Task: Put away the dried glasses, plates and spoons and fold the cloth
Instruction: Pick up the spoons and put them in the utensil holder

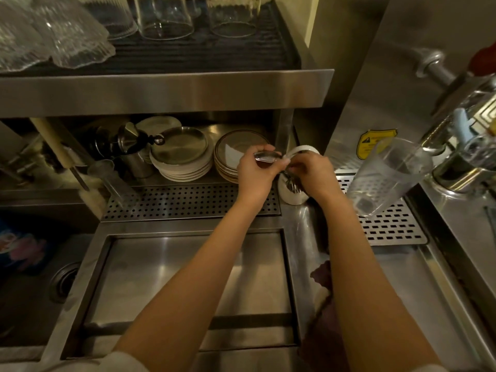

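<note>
Between the hands: a white cup (291,197) stands on the steel counter (300,226) with metal cutlery (292,185) inside it; its rim is partly hidden by fingers.
Left hand (255,171): curled round a small bundle of spoons (267,157), held level just above and to the left of the cup.
Right hand (315,174): bent over the cup's mouth, fingertips meeting the near end of the spoons. I cannot tell whether it grips them or only touches them.
Left of the left hand: two stacks of plates (182,159) under the shelf (161,89), the nearer stack just behind the knuckles.
Above both hands: glasses (166,20) upside down on the top shelf's dark mat (188,53).
Below the right forearm: cloth (322,288), dark red and pale, crumpled at the counter's edge — not folded.
Right of the right hand: a clear jug (386,181) — tilted — on a slotted drain tray (394,230).
</note>
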